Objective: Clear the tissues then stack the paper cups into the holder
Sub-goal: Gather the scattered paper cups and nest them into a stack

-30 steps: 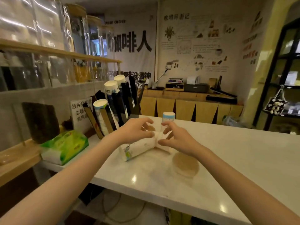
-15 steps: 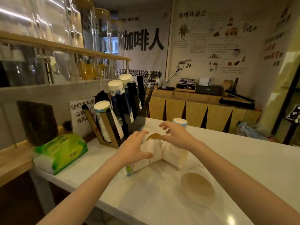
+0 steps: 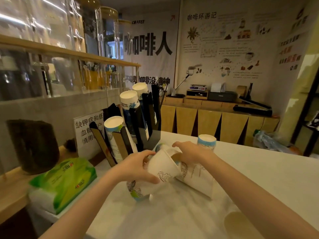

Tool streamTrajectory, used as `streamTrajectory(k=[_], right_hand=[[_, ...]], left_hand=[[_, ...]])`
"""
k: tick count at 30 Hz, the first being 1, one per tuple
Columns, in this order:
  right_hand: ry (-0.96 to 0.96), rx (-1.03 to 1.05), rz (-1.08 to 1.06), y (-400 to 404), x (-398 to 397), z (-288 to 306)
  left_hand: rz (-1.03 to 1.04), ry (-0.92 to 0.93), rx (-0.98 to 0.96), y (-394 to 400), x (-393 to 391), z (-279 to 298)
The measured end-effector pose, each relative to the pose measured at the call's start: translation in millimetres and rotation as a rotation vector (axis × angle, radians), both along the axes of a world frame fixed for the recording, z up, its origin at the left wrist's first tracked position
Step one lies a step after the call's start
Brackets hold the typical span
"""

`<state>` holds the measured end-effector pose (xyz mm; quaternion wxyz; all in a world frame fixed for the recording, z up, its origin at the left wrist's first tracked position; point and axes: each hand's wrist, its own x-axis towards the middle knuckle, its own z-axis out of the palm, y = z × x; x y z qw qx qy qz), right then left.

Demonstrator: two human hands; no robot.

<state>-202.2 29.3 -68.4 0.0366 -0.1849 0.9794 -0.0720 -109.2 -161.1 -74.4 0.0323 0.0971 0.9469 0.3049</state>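
White counter (image 3: pixel 259 178) carries a cup (image 3: pixel 236 221) lying near right. Mid-counter, the left hand (image 3: pixel 136 168) grips a tilted paper cup (image 3: pixel 162 169); the right hand (image 3: pixel 193 152) holds a lying stack (image 3: pixel 195 176). Left sits a green tissue pack (image 3: pixel 63 180). Farther, an upside-down cup (image 3: pixel 206 141) stands right of the holder (image 3: pixel 136 121).

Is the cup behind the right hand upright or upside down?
Upside down: the cup stands on the counter with its flat base up.

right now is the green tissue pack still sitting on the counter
Yes, the green tissue pack lies at the counter's left end, untouched by either hand.
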Motion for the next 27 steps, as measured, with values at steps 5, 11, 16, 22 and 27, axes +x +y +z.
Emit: streamTrajectory(k=[5, 11, 16, 22, 27], right_hand=[[0.016, -0.005, 0.003, -4, -12, -5], [0.069, -0.053, -0.054, -2, -26, -6], [0.193, -0.003, -0.078, -14, -29, 0], [0.435, -0.289, -0.167, -16, -22, 28], [0.286, -0.904, -0.218, -4, -8, 86]], left_hand=[[0.014, 0.061, 0.278, -1, -6, -13], [0.220, 0.254, 0.564, 20, -13, -55], [0.225, 0.326, 0.624, 29, -18, -73], [0.191, 0.312, 0.610, 24, -25, -79], [0.183, 0.249, 0.649, 24, -29, -85]])
